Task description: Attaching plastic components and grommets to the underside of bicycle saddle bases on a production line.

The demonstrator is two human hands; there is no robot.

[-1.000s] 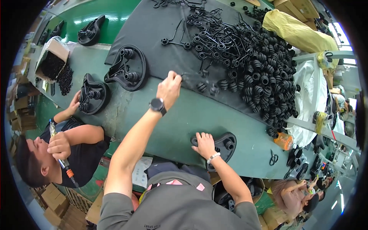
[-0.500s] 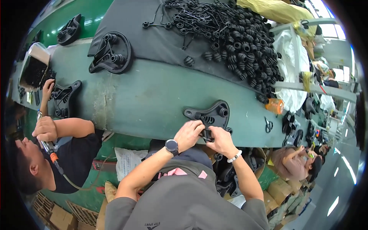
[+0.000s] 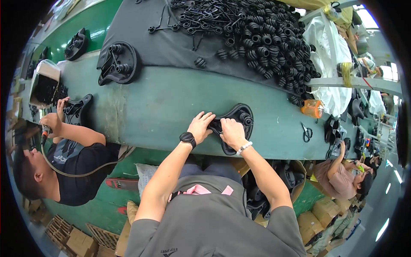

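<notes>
A black bicycle saddle [image 3: 244,112] lies underside up on the green bench near its front edge, with a ribbed round rubber piece at its wide end. My left hand [image 3: 200,127] is at the saddle's narrow end, fingers curled over its rim. Fingers of my right hand [image 3: 233,133] are closed and press down into the saddle's middle. Whatever sits under the right fingertips is hidden by the hand.
Black ribbed rubber bellows [image 3: 274,47] are heaped on a dark cloth, beside black wire rails [image 3: 201,21]. Another saddle [image 3: 120,62] lies left of them. Scissors [image 3: 307,132] and an orange container [image 3: 312,109] are at right. A co-worker [image 3: 81,171] holds a corded driver at left.
Both hands have moved from the bench edge, where they held a small black part together, onto the saddle. They are now farther apart. The co-worker's driver has shifted.
</notes>
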